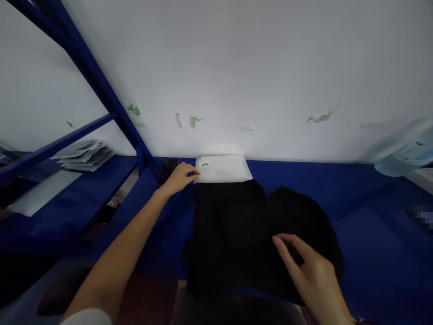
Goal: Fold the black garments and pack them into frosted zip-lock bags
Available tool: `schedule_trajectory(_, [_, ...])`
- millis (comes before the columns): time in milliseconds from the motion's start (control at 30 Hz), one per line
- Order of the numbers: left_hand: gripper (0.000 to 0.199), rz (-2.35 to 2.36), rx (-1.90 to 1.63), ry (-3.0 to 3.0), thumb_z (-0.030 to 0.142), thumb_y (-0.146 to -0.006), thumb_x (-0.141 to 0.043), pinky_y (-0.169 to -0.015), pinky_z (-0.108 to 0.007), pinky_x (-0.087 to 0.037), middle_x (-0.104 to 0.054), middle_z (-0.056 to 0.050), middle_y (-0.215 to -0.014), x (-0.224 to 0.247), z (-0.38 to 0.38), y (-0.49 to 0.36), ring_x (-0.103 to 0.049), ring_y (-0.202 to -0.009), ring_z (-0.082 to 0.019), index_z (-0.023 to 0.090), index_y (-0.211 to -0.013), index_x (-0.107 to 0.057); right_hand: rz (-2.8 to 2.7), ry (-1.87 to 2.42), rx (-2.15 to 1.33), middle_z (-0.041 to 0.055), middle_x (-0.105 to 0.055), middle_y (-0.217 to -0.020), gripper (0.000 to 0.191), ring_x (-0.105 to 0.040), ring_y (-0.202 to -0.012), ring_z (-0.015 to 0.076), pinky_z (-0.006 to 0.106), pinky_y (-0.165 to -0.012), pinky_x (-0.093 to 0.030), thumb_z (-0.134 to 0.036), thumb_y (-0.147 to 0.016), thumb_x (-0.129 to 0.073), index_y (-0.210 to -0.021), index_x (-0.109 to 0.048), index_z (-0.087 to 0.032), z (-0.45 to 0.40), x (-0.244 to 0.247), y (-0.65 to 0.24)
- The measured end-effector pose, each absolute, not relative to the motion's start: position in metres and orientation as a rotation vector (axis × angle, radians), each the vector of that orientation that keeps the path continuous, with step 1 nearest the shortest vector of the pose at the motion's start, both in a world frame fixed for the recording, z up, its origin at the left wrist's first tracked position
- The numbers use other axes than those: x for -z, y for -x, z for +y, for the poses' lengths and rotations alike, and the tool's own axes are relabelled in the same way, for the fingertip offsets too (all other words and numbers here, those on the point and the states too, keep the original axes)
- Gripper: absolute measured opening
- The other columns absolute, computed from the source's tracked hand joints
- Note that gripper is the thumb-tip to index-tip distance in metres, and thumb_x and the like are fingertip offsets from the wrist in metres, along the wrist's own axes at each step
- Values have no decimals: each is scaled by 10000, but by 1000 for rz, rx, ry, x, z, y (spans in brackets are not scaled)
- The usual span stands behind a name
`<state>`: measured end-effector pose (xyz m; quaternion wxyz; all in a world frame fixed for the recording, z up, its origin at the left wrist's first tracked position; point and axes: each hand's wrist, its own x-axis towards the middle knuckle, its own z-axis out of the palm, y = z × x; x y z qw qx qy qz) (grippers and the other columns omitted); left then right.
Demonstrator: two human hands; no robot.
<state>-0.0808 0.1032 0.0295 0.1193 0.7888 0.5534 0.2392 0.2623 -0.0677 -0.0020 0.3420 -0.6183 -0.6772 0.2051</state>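
A black cloth garment [233, 225] lies spread over the near part of the blue table, its near end hanging toward my lap. Beyond its far edge sits a flat white plastic packet [225, 169] with a small barcode label at its upper left. At the packet's left edge is my left hand [182, 177], thumb and forefinger closed together on that edge. My right hand [307, 266] is over the right part of the garment, with thumb and forefinger tips pinched together on the dark cloth. Folds under that hand are too dark to make out.
A dark phone-like object [165, 169] lies just behind my left hand. Blue frame bars [101, 90] rise at the left, beside a stack of white packets [88, 155] and a single white packet [45, 192]. A large clear water bottle [406, 155] stands far right, near the white wall [237, 67].
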Motion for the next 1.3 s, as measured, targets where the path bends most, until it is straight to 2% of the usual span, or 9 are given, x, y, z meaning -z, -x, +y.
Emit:
schedule_trajectory(133, [95, 1510, -629, -2273, 280, -817, -626, -838, -330, -454, -691, -23, -909, -30, 110, 65, -600, -926, -206, 233, -853, -701, -1836, 1610, -452, 61, -704, -843, 382, -682, -730, 205, 307, -622, -550, -536, -894, -464, -911, -661, -209, -67, 9, -257])
schedule_trajectory(367, [176, 1417, -471, -2374, 352, -776, -669, -739, -301, -465, -657, -36, -861, -27, 124, 38, -617, -812, -200, 201, -866, -682, -1943, 1683, -229, 83, -695, -819, 494, -683, -687, 219, 336, -571, -540, -598, -892, -412, -949, -653, -171, -62, 14, -251])
schedule_trajectory(600, [53, 1449, -404, -2515, 196, -791, -624, -784, -316, -438, -642, -52, -856, -21, 121, 24, -595, -874, -223, 191, -829, -660, -1985, 1699, -57, 68, -646, -678, 539, -646, -571, 207, 318, -484, -500, -643, -878, -379, -860, -636, -170, -59, 11, -242])
schedule_trajectory(767, [168, 1601, -477, -2528, 131, -864, -486, -733, -313, -436, -613, -54, -801, -22, 118, 21, -584, -792, -210, 181, -794, -630, -1981, 1727, -62, 80, -657, -711, 554, -653, -602, 214, 325, -494, -508, -652, -864, -401, -878, -643, -154, -60, 13, -241])
schedule_trajectory(967, [188, 1710, -825, -2516, 189, -934, -412, -836, -314, -423, -588, -56, -922, -52, 77, 13, -558, -891, -194, 185, -939, -600, -1970, 1763, -232, 112, -709, -826, 585, -689, -683, 242, 347, -553, -541, -676, -826, -453, -931, -675, -145, -53, 12, -242])
schedule_trajectory(1100, [137, 1527, -912, -2379, 189, -900, -484, -697, -249, -439, -582, -2, -806, -59, 39, 3, -552, -706, -132, 200, -873, -617, -1924, 1749, -367, 109, -718, -833, 514, -694, -704, 261, 357, -594, -540, -620, -816, -511, -939, -679, -150, -46, 10, -238])
schedule_trajectory(1233, [129, 1447, -769, -2127, 212, -850, -555, -627, -246, -432, -606, 15, -702, -38, 24, 0, -559, -646, -133, 197, -755, -641, -1808, 1638, -675, 21, -668, -672, 362, -616, -531, 176, 281, -511, -476, -536, -813, -549, -861, -642, -189, -47, 2, -233])
schedule_trajectory(1300, [136, 1440, -705, -1932, 230, -828, -573, -580, -240, -432, -604, 21, -640, -25, 24, 0, -556, -578, -123, 188, -720, -643, -1717, 1559, -853, -2, -643, -660, 312, -594, -540, 151, 251, -512, -461, -511, -806, -564, -814, -608, -203, -50, -4, -233])
